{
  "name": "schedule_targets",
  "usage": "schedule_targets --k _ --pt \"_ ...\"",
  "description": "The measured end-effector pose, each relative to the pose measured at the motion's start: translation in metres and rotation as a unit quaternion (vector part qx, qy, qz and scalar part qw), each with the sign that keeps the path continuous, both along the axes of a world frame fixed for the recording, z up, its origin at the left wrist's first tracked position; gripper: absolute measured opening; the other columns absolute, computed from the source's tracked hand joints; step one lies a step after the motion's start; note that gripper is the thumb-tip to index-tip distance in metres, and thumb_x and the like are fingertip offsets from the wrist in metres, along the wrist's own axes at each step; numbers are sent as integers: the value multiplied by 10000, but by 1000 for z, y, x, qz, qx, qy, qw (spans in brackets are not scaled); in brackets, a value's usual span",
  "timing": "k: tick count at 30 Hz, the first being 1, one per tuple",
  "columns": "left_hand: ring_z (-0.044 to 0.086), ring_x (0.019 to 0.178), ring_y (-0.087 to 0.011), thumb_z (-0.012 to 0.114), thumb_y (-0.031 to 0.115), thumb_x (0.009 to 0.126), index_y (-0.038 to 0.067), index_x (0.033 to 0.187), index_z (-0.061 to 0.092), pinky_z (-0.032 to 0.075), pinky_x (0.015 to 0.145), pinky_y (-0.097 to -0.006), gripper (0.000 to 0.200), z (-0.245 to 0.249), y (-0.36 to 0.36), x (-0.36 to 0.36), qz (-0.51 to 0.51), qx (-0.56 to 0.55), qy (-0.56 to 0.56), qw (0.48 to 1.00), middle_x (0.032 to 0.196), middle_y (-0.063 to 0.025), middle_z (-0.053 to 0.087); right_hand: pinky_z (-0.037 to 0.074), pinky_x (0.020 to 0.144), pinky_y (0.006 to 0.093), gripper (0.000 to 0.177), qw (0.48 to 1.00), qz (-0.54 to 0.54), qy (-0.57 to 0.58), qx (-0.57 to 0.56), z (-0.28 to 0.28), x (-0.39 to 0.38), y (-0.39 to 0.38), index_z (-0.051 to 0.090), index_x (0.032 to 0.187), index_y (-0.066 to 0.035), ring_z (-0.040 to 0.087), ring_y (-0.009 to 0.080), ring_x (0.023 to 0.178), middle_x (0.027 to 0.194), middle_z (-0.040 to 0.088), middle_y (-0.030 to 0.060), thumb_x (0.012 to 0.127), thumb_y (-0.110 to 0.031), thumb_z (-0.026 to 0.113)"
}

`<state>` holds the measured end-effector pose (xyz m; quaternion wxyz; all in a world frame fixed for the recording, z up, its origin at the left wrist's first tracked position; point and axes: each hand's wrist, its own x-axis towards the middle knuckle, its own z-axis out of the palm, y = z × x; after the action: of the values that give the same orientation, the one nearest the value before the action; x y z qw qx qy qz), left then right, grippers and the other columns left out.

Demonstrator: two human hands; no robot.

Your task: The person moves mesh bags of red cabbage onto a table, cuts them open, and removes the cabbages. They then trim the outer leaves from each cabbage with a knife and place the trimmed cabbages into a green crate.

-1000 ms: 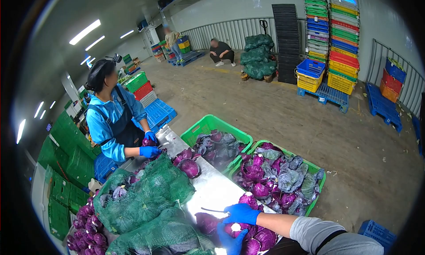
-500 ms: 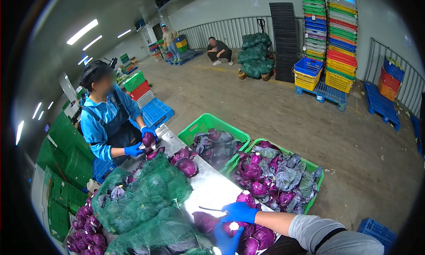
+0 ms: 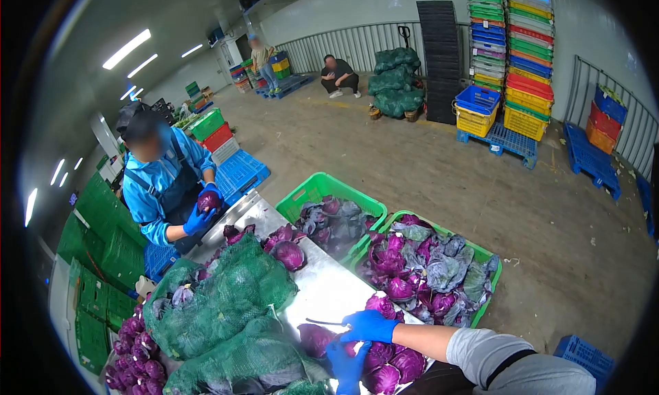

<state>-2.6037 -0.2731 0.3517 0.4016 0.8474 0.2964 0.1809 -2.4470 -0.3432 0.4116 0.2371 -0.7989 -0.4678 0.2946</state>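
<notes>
My right hand (image 3: 371, 326), in a blue glove, is closed around a knife whose thin dark blade (image 3: 322, 321) points left over the metal table (image 3: 329, 292). Below it, my left hand (image 3: 347, 364), also gloved, grips a red cabbage (image 3: 355, 348), partly hidden between the two hands. One purple cabbage (image 3: 316, 340) lies just left of my hands. Several trimmed red cabbages (image 3: 408, 364) are heaped by my right wrist, close to the table edge.
Green net sacks (image 3: 226, 312) of cabbage cover the table's left part. A green crate (image 3: 491, 299) of cabbages and loose leaves stands beyond the edge, beside another crate (image 3: 316, 186). Across the table, a co-worker (image 3: 165, 182) holds a red cabbage (image 3: 209, 201).
My left hand has shifted slightly up and left with the cabbage; my right hand barely moves. The co-worker has drawn their cabbage back toward their body and lowered their head.
</notes>
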Motion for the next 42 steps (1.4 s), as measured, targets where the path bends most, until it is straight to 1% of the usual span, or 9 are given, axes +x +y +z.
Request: schedule_targets --k 7,9,12,28,36,38,39,40,42 --pt "432 1107 -257 821 392 643 -72 1079 551 379 973 -342 691 27 -18 -11 1 -10 -2 1000 1242 -150 357 490 773 383 593 999 33 -24 -2 7 -5 -2 590 1154 -110 626 286 922 1036 642 116 761 -554 596" --pt "374 1235 -359 815 425 634 -7 1245 462 352 1019 -444 827 26 -23 -19 -2 -18 -18 1000 1330 -229 350 488 773 396 570 999 35 -22 16 11 -8 -4 601 1110 -101 625 302 921 1017 642 126 759 -551 603" --pt "394 1208 -363 797 339 673 -56 1179 495 348 1012 -413 710 26 -30 -27 7 117 10 993 1316 -249 375 488 772 394 561 998 46 -29 36 14 -12 -5 598 1107 -103 625 297 931 1020 642 122 769 -550 598" --pt "216 1356 -389 793 268 688 -66 1339 343 238 1099 -418 859 42 -54 -61 -36 39 -5 999 1454 -289 210 498 723 376 523 983 173 -39 40 15 -16 4 630 1035 -113 642 294 838 933 663 126 745 -547 621" --pt "326 1310 -313 840 169 626 -24 1448 54 292 1085 -382 1154 40 -59 -65 -52 -25 -28 998 1471 -203 190 488 666 400 350 983 119 -15 138 -42 -16 9 655 803 -98 626 295 771 822 647 102 751 -442 613" --pt "322 1323 -357 821 273 648 -54 1431 88 310 1075 -402 1121 54 -66 -68 -58 -41 -42 997 1466 -266 194 492 614 417 307 957 132 -193 169 -69 4 2 684 735 -94 631 302 679 763 655 134 780 -377 572" --pt "312 1331 -344 816 246 658 -52 1432 100 296 1083 -392 1096 47 -63 -74 -81 15 -39 996 1468 -252 200 497 611 421 367 976 95 -186 58 -41 1 -7 692 761 -98 632 315 655 759 664 140 818 -428 542" --pt "302 1338 -350 812 244 662 -56 1422 142 286 1090 -393 1057 65 -66 -72 -66 -22 -35 997 1466 -252 209 471 788 368 324 993 80 -79 -45 -34 1 -9 682 959 -77 631 267 821 905 677 106 837 -359 578" --pt "313 1328 -374 812 265 649 -49 1349 286 294 1085 -402 930 59 -64 -74 -44 23 -30 998 1434 -266 263 465 811 364 386 993 -30 113 -11 -21 -1 -23 672 984 -52 632 230 852 939 668 94 860 -408 588"
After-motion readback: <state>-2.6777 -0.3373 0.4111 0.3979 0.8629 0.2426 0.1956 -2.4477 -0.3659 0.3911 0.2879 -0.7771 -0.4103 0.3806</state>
